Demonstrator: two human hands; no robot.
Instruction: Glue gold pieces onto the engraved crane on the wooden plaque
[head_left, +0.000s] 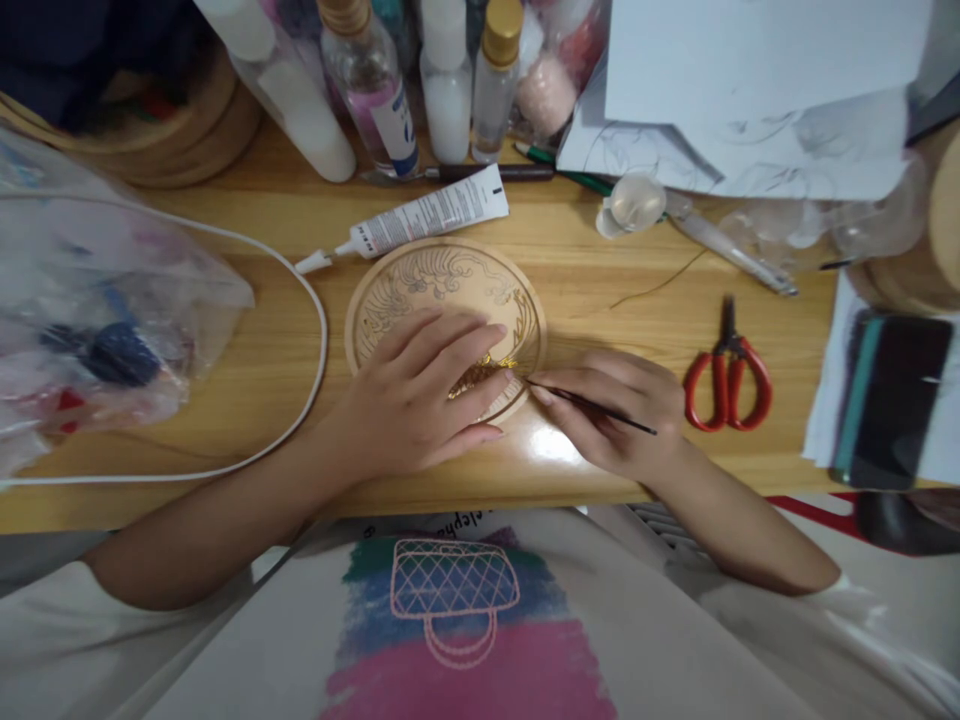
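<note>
While the left hand [427, 395], fingers loosely spread, rests over the round patterned wooden disc [450, 268] on the bench [585, 275], the right hand [622, 410], pinching a slim dark stick [604, 407], does best with light, short touches beside the gold trim [478, 374].

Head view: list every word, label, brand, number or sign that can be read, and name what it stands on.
"elepha": on the white shirt with blue and pink print, incomplete.
White plastic tube with a tapered nozzle: printed lines, too small to read.
Clear glass bottle of pink liquid: white-and-blue label, too blurred to read.
Nothing else is legible.
</note>
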